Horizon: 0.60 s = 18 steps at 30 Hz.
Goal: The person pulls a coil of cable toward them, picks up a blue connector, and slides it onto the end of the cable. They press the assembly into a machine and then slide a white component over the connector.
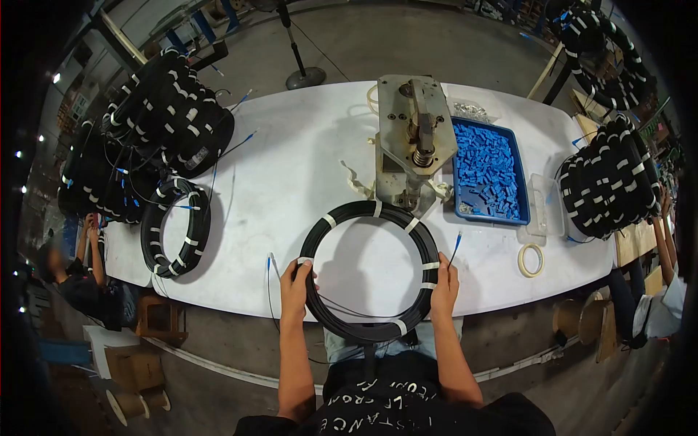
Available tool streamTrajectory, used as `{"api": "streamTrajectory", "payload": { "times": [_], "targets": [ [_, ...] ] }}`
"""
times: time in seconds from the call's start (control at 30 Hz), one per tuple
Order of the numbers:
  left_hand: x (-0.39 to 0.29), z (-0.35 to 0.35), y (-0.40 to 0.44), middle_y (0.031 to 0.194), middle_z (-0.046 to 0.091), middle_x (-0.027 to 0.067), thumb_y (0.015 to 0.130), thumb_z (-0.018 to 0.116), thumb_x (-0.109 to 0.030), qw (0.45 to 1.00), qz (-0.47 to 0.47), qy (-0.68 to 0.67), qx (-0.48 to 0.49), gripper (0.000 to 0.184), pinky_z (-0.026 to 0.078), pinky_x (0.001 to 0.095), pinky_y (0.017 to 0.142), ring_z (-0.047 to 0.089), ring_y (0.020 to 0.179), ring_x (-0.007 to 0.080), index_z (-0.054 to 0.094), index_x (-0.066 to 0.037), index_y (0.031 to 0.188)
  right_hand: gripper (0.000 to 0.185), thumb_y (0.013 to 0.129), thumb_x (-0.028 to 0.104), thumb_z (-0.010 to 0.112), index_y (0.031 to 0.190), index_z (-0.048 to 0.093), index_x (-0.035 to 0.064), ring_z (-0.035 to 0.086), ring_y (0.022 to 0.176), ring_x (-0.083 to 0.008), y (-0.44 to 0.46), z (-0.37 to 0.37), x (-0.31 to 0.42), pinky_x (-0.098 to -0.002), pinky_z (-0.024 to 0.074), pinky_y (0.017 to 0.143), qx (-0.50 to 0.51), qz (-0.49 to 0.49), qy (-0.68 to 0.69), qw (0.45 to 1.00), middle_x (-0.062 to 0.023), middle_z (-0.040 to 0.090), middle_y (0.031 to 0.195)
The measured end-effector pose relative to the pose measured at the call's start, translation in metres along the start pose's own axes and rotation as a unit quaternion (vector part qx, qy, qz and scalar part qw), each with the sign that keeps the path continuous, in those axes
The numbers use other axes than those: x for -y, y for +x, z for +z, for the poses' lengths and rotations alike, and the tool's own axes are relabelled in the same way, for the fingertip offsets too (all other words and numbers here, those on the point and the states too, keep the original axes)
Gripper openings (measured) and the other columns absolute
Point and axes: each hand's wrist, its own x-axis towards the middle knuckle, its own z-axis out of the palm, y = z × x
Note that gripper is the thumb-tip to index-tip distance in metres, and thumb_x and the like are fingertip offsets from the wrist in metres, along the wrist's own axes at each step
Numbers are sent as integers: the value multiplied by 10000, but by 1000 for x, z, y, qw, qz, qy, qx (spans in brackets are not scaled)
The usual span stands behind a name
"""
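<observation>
A coil of black cable (pixel 348 335), bound with several white tape bands, is held up at the table's front edge. My left hand (pixel 296 288) grips its left side, fingers wrapped round the bundle. On the opposite side my right hand (pixel 443 289) is closed on the coil near a white band. One cable end with a blue connector (pixel 458 238) sticks up beside my right hand. Another connector end (pixel 270 260) rises to the left of my left hand. Just beyond the coil stands a metal bench press (pixel 414 138).
A blue tray (pixel 456 190) of small blue connector parts sits right of the press, with a tape roll (pixel 531 260) nearer me. Stacked cable coils (pixel 167 116) fill the left, beside a single coil (pixel 151 240). More coils (pixel 607 178) stand right. Other people are at both sides.
</observation>
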Motion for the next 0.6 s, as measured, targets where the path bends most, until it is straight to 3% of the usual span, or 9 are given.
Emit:
{"api": "streamTrajectory", "payload": {
  "times": [0.1, 0.17, 0.23, 0.27, 0.37, 0.43, 0.5, 0.53, 0.6],
  "targets": [
    [12, 2, -5, 776, 610, 34, 910, 612, -302, 996, -12, -79, -34, 301, 455, 255, 553, 556, 623, 105, 637, -29, 1034, 307, 1028, 199, 431, 1179, 613, 3, 541, 940, -149, 0, 4, -12, -264, 414, 872, -47, 59, 150, 986, -67, 600, 1014],
    [18, 3, -8, 814, 631, 36, 905, 618, -302, 996, -20, -69, -44, 303, 471, 259, 624, 577, 718, 107, 640, -31, 1037, 293, 1030, 205, 427, 1134, 621, 12, 522, 885, -129, 0, 2, -15, -253, 410, 822, -73, 51, 159, 983, -40, 588, 930],
    [21, 8, -6, 895, 652, 62, 907, 616, -281, 992, 4, -107, -59, 308, 492, 273, 697, 603, 797, 139, 638, -8, 1050, 300, 1032, 211, 424, 1149, 616, 13, 487, 824, -109, 3, 1, 0, -244, 399, 778, -56, 6, 37, 998, -21, 558, 890],
    [28, 5, -3, 1003, 652, 98, 910, 621, -257, 990, 1, -133, -54, 355, 501, 289, 770, 617, 877, 175, 614, 30, 1118, 308, 1033, 217, 423, 1140, 624, 9, 449, 775, -91, 6, 2, 3, -237, 391, 730, -56, -8, 13, 998, -3, 531, 859],
    [41, 1, 5, 1083, 626, 118, 916, 626, -232, 992, 23, -117, -46, 422, 492, 302, 836, 608, 958, 194, 559, 54, 1219, 312, 1033, 222, 428, 1131, 635, 10, 455, 777, -85, 25, 3, 11, -235, 398, 719, -14, -10, -16, 1000, 3, 539, 869],
    [48, 3, 2, 1136, 595, 131, 920, 625, -227, 993, 13, -101, -64, 453, 479, 309, 868, 587, 1013, 199, 527, 62, 1254, 282, 1018, 183, 447, 1131, 639, 9, 526, 791, -133, 33, 11, 14, -276, 432, 724, -30, -46, -33, 998, -42, 596, 903],
    [61, 4, 2, 1188, 564, 144, 924, 624, -222, 994, 5, -81, -78, 486, 465, 316, 899, 565, 1068, 205, 495, 71, 1290, 250, 988, 121, 467, 1140, 637, 18, 597, 845, -232, 42, 12, 1, -333, 461, 763, -5, -197, -141, 970, -126, 641, 968],
    [71, 4, 0, 1214, 534, 153, 929, 621, -230, 993, 28, -55, -102, 499, 453, 319, 919, 548, 1091, 208, 482, 76, 1298, 240, 957, 61, 477, 1135, 636, 32, 596, 849, -329, 43, 10, 10, -395, 466, 760, 3, -201, -161, 966, -184, 621, 970],
    [78, 12, -12, 1280, 446, 200, 939, 595, -223, 990, 64, -10, -126, 503, 393, 366, 1000, 470, 1182, 259, 453, 78, 1316, 234, 952, 46, 479, 1128, 634, 38, 585, 827, -337, 49, 7, 16, -403, 461, 744, 13, -205, -190, 960, -179, 605, 947]
  ]
}}
